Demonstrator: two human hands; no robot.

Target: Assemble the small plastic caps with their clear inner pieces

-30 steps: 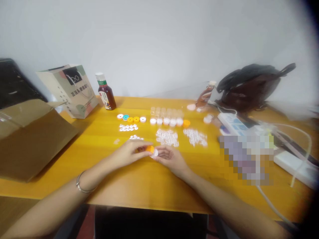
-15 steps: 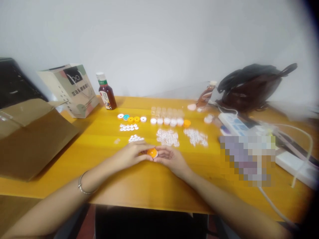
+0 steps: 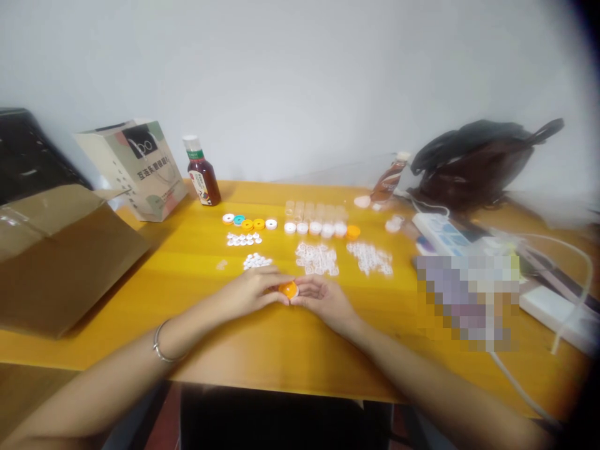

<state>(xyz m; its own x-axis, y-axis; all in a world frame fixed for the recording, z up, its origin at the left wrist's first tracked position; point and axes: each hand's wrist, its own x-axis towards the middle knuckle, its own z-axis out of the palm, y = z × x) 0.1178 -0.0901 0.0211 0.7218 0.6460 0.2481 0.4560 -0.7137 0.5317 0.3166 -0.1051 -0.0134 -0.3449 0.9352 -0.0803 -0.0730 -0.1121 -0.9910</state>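
Left fingers (image 3: 277, 277): bent and clamped on the left side of an orange cap (image 3: 289, 291), thumb at its near edge; the left hand (image 3: 255, 290) has a metal bracelet (image 3: 157, 347) at its wrist.
Right fingers (image 3: 309, 282): curled together against the cap's right side, the right hand's (image 3: 330, 300) thumb at its near edge.
Held cap: between the two sets of fingers, hollow side facing up toward the viewer; a pale edge shows at its right.
White pieces: one cluster (image 3: 257, 261) just beyond the left fingers, another (image 3: 244, 240) farther out in short rows.
Clear pieces: one heap (image 3: 316, 259) just beyond the right fingers, a second heap (image 3: 369, 259) farther right; their shapes are too small to read.
Cap rows: beyond the fingers; the left row (image 3: 247, 224) is white, teal and orange, the right row (image 3: 315, 229) mostly white with an orange one at its end.
Clear cups (image 3: 319, 212): behind the right row, away from the fingers.
Outer left of the fingers: carton (image 3: 84, 250), paper bag (image 3: 152, 172), dark-red bottle (image 3: 204, 180).
Outer right of the fingers: brown bottle (image 3: 389, 181), dark bag (image 3: 473, 162), power strip (image 3: 438, 234).
Table (image 3: 262, 350): yellow-brown, beneath the fingers.
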